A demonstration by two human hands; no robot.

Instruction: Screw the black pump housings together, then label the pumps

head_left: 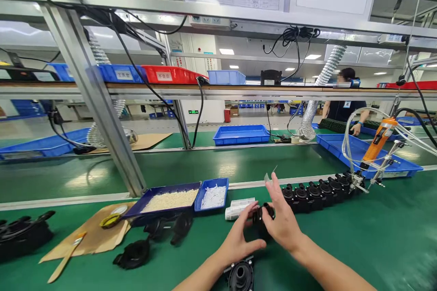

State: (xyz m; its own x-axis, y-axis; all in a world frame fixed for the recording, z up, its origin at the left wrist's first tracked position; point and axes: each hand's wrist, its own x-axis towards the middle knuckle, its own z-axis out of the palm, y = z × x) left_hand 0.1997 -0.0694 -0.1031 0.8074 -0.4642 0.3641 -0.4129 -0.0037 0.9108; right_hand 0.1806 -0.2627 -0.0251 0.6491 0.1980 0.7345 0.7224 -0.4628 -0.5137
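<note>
My left hand (239, 241) curls its fingers around the left side of a black plastic housing (262, 218), its thumb standing apart. My right hand (283, 223) is at the housing's right side, thumb near its top and other fingers raised. A small clear strip (267, 177) sticks out at those raised fingertips; the exact grip on it is hidden. Just below my hands, another black housing (241, 276) with a round centre spout rests on the green bench. Behind my left fingers are white rolls (239, 208). Several similar housings (316, 194) stand in a row to the right.
A blue tray of cream-coloured pieces (170, 200) and a smaller tray of white pieces (214, 194) stand left. Black parts (133, 253), a brush (68, 254) and cardboard (99, 232) lie nearby. An orange power screwdriver (378, 141) hangs right. A co-worker (344, 104) stands beyond.
</note>
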